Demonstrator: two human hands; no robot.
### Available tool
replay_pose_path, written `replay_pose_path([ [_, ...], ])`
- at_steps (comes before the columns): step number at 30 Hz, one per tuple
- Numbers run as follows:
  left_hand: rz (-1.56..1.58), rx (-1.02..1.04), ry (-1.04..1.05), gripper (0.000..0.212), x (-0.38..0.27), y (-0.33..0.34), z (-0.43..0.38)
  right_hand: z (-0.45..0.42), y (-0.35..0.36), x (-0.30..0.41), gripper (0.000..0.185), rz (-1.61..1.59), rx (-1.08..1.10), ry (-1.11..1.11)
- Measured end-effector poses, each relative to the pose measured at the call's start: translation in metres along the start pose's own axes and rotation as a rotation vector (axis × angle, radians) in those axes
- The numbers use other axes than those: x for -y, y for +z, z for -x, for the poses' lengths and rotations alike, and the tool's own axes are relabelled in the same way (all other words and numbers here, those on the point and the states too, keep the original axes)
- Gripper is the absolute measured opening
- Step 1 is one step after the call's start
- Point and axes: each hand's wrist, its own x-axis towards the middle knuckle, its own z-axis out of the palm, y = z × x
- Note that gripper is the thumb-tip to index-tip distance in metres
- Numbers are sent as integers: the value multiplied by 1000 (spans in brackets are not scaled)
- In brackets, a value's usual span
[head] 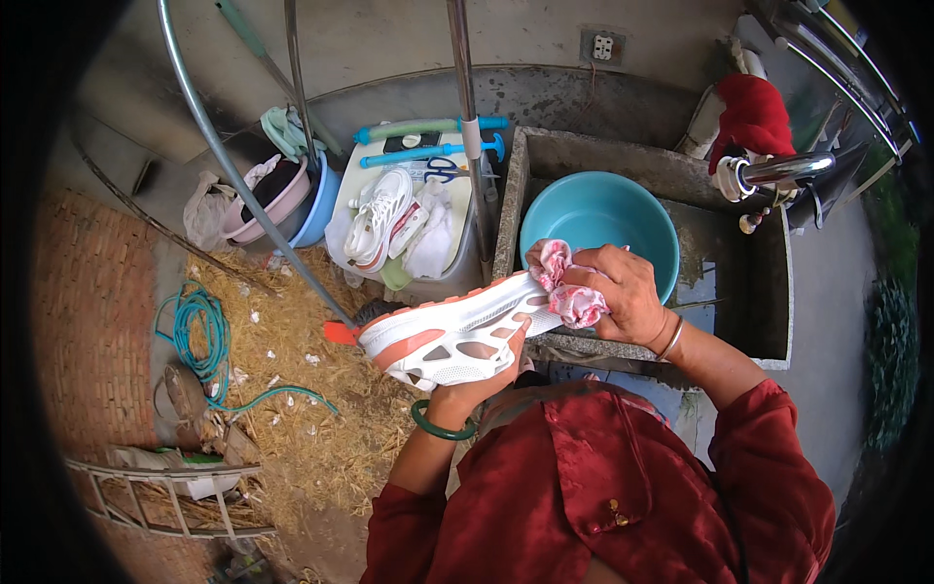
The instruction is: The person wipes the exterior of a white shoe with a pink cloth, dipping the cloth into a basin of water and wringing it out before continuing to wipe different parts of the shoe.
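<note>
My left hand (481, 387) grips a white sneaker with orange trim (445, 336) from below, its thumb on the upper. The shoe lies on its side in the air, sole edge towards the wall and toe to the right. In my right hand (620, 292) is a bunched pink-and-white patterned cloth (573, 292), pressed against the toe end, which it partly hides. Behind that hand a teal plastic basin (600, 212) stands in a concrete sink (755, 292). A second white sneaker (379, 215) rests on a lidded bin to the left, beside a white cloth (430, 237).
Blue-handled scissors (441, 171) and two blue pump-like tubes (430, 152) share the bin top. A metal pole (467, 87) rises beside the sink. The tap (788, 171), wrapped in red cloth, juts over its right end. A green hose (197, 328) coils on straw at left.
</note>
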Motion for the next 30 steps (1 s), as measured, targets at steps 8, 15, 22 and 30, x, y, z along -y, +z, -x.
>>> replay_pose_path([
  [8, 577, -164, -18, 33, 13, -39, -6, 65, -3, -40, 35, 3, 120, 492],
  [15, 771, -54, -149, 37, 4, -12, -13, 13, -23, -4, 35, -435, -355, 411],
  [22, 943, 48, -199, 44, 9, 8, -10, -5, 2, 19, 48, 47, -158, 37],
  [30, 1345, -59, -505, 52, 40, -6, -11, 105, 6, -41, 31, -43, 76, 751],
])
